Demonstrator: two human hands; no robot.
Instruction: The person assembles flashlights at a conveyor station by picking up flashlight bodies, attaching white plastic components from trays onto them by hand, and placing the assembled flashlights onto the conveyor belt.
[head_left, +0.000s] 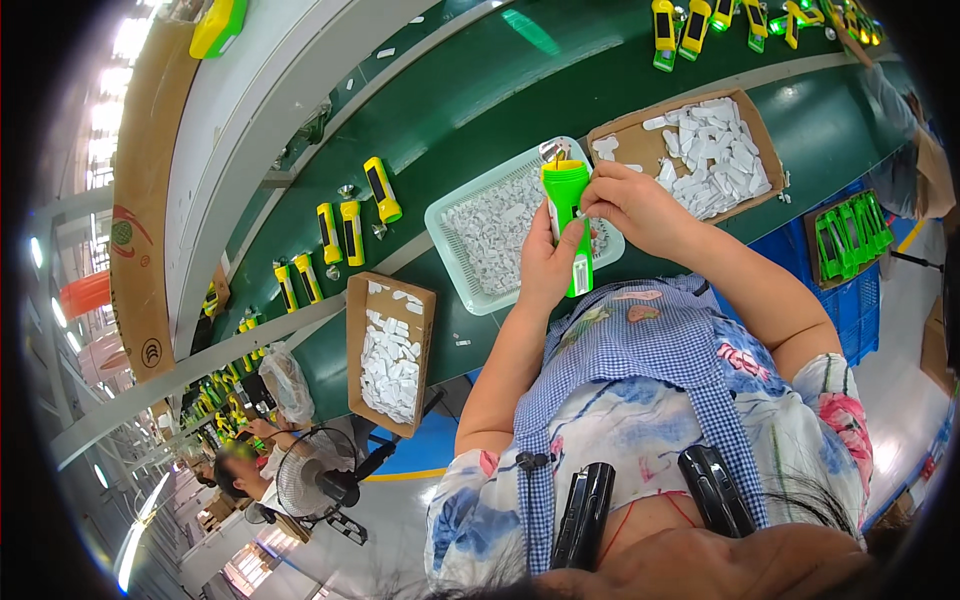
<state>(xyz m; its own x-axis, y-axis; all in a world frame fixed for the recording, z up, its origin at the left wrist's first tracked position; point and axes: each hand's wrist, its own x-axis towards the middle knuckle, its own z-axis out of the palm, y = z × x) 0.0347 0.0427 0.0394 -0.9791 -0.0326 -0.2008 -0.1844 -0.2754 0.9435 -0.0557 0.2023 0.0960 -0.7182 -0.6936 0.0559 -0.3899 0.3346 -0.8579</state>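
Note:
My left hand (548,262) is wrapped round a green flashlight body (567,186), held upright over the near rim of a pale plastic basket (436,222). A silvery reflector piece (553,150) on thin wires sticks out of its open yellow-lined top. My right hand (632,205) is closed in a pinch against the right side of the body; its fingertips hide whatever they hold. Small white plastic parts (490,235) fill the basket. Beside it, to the right, a shallow cardboard box (628,150) contains larger flat white pieces (715,150).
Another cardboard box (426,350) of white pieces lies at the left edge of the green bench (440,130). Yellow-green flashlights (351,232) stand to the left, more (692,28) at the far right. A blue crate (855,315) with green casings (850,235) is lower right. A person sits beyond a fan (318,472).

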